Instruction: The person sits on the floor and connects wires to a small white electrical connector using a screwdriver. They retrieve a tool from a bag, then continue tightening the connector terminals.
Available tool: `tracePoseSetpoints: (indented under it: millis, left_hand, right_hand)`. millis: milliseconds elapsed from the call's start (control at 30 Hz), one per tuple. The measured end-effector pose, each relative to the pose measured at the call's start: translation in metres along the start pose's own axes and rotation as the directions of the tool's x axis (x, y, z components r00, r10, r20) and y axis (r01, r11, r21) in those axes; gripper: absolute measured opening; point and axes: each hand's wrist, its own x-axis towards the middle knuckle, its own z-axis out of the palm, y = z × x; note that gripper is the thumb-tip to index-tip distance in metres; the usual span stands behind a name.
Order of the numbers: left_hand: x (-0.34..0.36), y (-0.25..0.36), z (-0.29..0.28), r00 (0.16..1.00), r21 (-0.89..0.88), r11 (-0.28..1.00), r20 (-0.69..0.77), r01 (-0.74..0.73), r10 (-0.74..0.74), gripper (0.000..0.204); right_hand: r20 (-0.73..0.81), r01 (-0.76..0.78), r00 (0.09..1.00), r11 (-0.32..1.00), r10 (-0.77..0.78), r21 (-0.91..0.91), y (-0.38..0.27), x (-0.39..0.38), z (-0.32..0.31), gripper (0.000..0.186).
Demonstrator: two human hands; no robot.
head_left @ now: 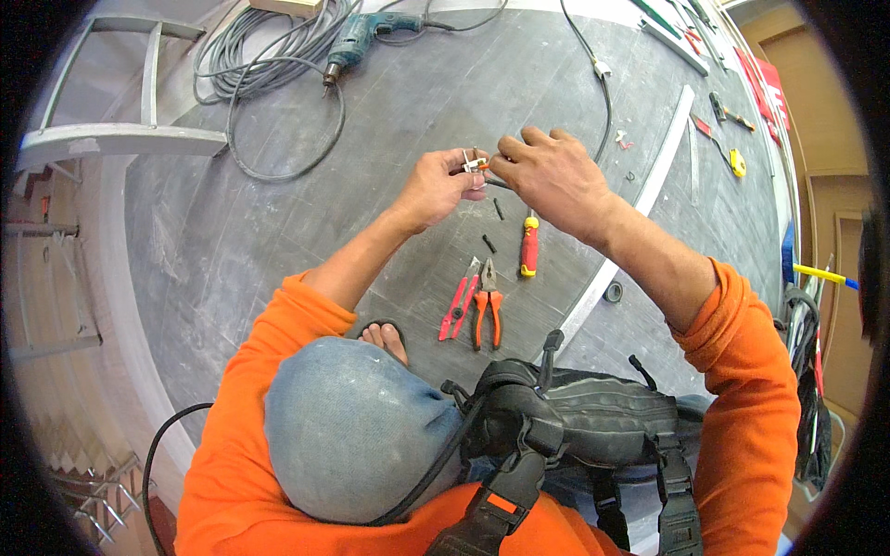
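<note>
My left hand (pixel 438 190) pinches a small white electrical plug part (pixel 474 166) with metal prongs, held above the floor. Close against it, the fingers of my right hand (pixel 559 188) are curled and pressed together; what they grip is hidden. A bit of orange shows between the plug part and the right fingertips, and a dark cable (pixel 497 183) passes just below them. Beneath my hands lie a screwdriver (pixel 529 247) with a red and yellow handle, orange-handled pliers (pixel 488 310), a red utility knife (pixel 458 304) and short black pieces (pixel 489 244).
A blue-green power drill (pixel 360 42) and a coiled grey cable (pixel 227 60) lie at the far left, near a metal ladder (pixel 120 139). A long white strip (pixel 640 208) crosses the floor on the right. Beyond it are a hammer (pixel 731 111) and a yellow tape measure (pixel 737 163).
</note>
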Motion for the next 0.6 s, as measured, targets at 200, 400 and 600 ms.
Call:
tracePoseSetpoints:
  millis: [200, 400, 600]
  left_hand:
    - [-0.002, 0.006, 0.001, 1.0, 0.07, 0.997, -0.004, -0.016, 0.016, 0.034]
    - [0.0, 0.004, -0.002, 0.997, 0.115, 0.993, -0.062, -0.042, 0.049, 0.033]
    - [-0.001, 0.001, -0.005, 0.99, 0.27, 0.962, -0.118, -0.036, 0.071, 0.034]
  right_hand:
    - [-0.027, 0.029, 0.999, 0.999, -0.029, 0.013, -0.001, 0.0, 0.009, 0.024]
    - [0.006, -0.03, 1.0, 0.995, 0.029, 0.094, -0.008, 0.006, 0.009, 0.02]
    - [0.255, -0.492, 0.869, 0.789, 0.424, 0.368, -0.017, 0.026, 0.011, 0.015]
